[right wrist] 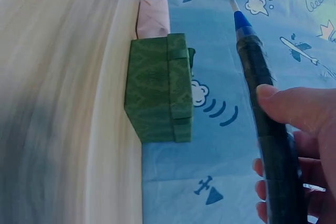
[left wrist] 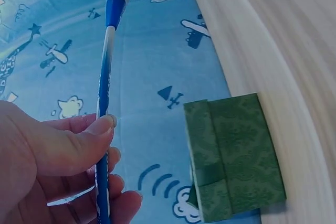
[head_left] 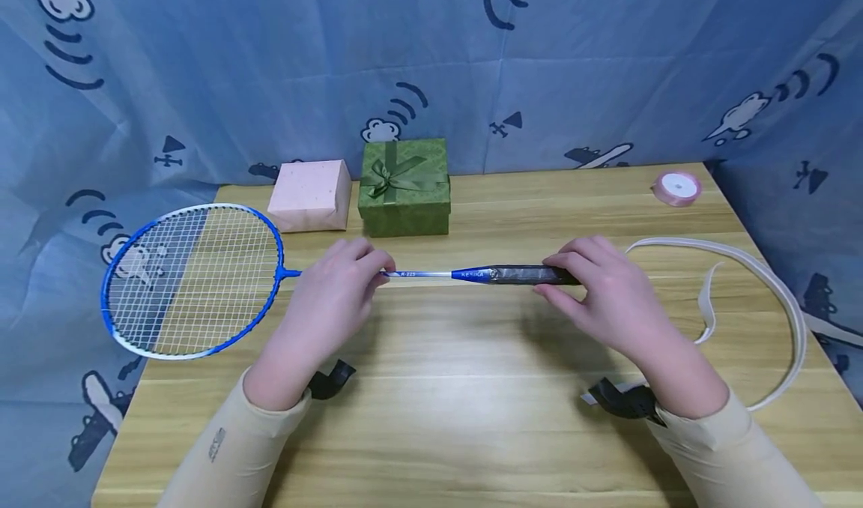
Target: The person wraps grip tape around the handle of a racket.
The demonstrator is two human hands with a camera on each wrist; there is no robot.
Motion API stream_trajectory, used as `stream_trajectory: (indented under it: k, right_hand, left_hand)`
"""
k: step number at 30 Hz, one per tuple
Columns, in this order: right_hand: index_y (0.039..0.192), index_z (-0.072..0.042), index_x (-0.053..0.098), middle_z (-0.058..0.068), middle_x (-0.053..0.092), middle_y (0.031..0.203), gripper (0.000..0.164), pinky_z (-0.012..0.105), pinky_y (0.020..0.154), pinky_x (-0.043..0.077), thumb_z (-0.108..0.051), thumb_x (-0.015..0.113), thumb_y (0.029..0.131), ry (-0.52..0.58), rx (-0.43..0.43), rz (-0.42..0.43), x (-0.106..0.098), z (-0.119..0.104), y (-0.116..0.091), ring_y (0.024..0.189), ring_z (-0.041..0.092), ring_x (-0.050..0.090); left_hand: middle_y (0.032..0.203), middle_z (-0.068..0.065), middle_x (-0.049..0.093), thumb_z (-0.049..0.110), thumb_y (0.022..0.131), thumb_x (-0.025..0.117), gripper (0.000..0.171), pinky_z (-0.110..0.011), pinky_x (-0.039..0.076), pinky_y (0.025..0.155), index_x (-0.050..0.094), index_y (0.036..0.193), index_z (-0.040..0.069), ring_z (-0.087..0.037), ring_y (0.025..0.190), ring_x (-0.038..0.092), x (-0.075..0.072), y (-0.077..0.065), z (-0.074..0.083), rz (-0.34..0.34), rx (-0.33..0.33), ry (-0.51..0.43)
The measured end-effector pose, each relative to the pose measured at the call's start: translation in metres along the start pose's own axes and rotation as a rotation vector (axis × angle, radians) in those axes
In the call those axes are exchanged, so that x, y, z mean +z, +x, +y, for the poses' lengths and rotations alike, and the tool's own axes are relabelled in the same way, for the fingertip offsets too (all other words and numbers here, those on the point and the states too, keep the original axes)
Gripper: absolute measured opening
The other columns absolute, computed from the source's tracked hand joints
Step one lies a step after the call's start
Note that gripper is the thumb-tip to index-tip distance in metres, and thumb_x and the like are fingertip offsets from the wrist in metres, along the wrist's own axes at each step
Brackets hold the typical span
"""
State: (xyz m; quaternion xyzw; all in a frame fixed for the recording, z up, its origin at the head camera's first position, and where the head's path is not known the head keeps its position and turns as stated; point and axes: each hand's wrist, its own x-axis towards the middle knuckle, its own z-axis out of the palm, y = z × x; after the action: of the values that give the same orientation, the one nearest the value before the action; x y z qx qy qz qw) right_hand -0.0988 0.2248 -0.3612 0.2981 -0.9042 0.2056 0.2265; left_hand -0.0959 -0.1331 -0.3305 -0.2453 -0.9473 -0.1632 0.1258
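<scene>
A blue and white badminton racket (head_left: 419, 274) is held sideways above the table, its strung head to the left and its black-wrapped handle to the right. My left hand (head_left: 332, 296) grips the thin shaft close to the head; in the left wrist view the thumb (left wrist: 100, 127) lies along one side and the fingers curl round the other. My right hand (head_left: 607, 291) holds the black handle (right wrist: 273, 145) near its end, thumb on one side and fingers behind. The racket's head (head_left: 195, 283) reaches out past the table's left edge.
At the back of the wooden table (head_left: 431, 433) stand a pink wrapped box (head_left: 312, 197) and a green gift box (head_left: 404, 212) with a bow. A pink-edged ribbon roll (head_left: 677, 188) sits back right. A white strap (head_left: 785, 298) curves along the right side. Patterned blue cloth (head_left: 573, 66) hangs behind.
</scene>
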Motion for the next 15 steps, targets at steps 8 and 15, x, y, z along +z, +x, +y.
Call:
stream_trajectory:
  k: [8, 15]
  right_hand:
    - [0.101, -0.004, 0.076, 0.007, 0.069, 0.095, 0.033, 0.043, 0.070, 0.048, -0.033, 0.081, 0.086, 0.008, -0.002, 0.045, -0.0032, -0.0007, -0.0019, 0.090, 0.026, 0.059]
    - [0.099, -0.006, 0.077, 0.004, 0.069, 0.093, 0.029, 0.034, 0.070, 0.042, -0.027, 0.085, 0.081, 0.014, 0.003, 0.068, -0.0048, -0.0020, -0.0007, 0.087, 0.024, 0.058]
  left_hand:
    - [0.095, 0.000, 0.066, 0.007, 0.094, 0.075, 0.011, -0.037, 0.055, 0.071, 0.075, 0.101, 0.016, -0.022, 0.088, 0.059, -0.0005, -0.0022, 0.0002, 0.039, 0.017, -0.020]
    - [0.095, 0.000, 0.065, 0.006, 0.095, 0.074, 0.010, -0.036, 0.054, 0.071, 0.074, 0.100, 0.015, -0.022, 0.088, 0.059, 0.0011, -0.0036, -0.0008, 0.066, 0.036, -0.040]
